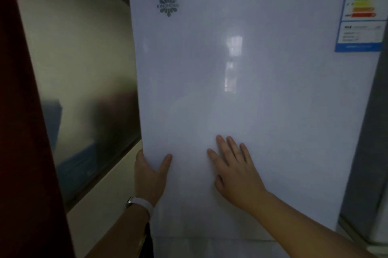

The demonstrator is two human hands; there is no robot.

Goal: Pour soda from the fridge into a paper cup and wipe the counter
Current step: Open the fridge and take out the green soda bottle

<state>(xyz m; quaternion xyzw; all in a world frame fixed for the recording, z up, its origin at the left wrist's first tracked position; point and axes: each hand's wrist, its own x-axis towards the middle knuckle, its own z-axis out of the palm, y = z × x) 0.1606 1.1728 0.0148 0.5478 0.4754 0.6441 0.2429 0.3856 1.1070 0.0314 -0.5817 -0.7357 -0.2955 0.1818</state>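
OK, head view, close up on the fridge door (241, 89). White glossy panel, long axis vertical, leaning slightly in the wide-angle frame, face toward the camera. It fills most of the frame centre to right.

Left hand (150, 176): forearm comes up from bottom centre-left, grip wrapped on the door's left edge low down. Thumb (167, 163) lies on the front face, fingers curl behind the edge and are hidden. So closed on the door edge. White wristband (140, 204) on that wrist.

Right hand (235, 171): forearm enters from bottom right, angled up and left. Palm flat against the door front, fingers (222, 146) straight and slightly spread, pointing up. Open, pressing on the panel, holding nothing. It sits just right of the left thumb, low on the door.

Grey flower-shaped logo (168, 5) at the door's upper left. Blue energy label (361, 8) with coloured bars at upper right. Ceiling light reflection at top centre of the panel.

Grey fridge side (369, 152) along the right edge. Dark red vertical surface (23, 131) at far left, glossy beige wall panel (84, 68) between it and the door.

Frame is dim and a bit blurred. Soda, cup and bench not in view.
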